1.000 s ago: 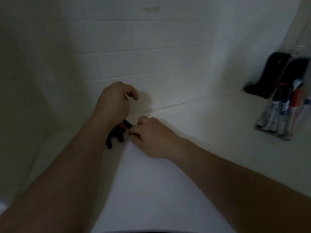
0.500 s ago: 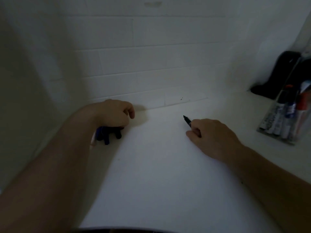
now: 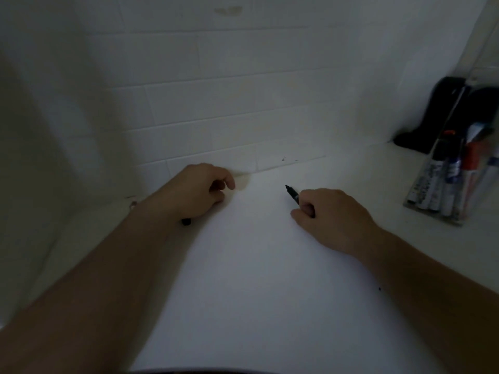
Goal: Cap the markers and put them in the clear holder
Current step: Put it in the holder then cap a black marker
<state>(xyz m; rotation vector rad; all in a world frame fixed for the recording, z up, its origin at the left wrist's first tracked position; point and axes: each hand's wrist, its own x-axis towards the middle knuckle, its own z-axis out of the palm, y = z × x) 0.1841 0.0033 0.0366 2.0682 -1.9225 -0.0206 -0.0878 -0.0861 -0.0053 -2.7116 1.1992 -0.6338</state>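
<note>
A thin black uncapped marker [image 3: 292,194] is gripped in the curled fingers of the right hand [image 3: 333,215], its dark tip pointing up and away toward the wall. The hand is seen low over the white countertop [image 3: 256,279]. Across from it, the left hand [image 3: 198,191] is curled with the knuckles up, near the foot of the wall; a small dark rounded end [image 3: 186,221] is seen poking out beneath the wrist, but whether it is held by the fingers cannot be told. The two hands are kept well apart. Out at the right edge, a clear plastic holder [image 3: 432,209] is found standing on the counter, filled with several upright markers [image 3: 448,171] in white, blue and red. Just behind it, a black curved object [image 3: 432,117] is seen against the white tiled wall [image 3: 216,103].
</note>
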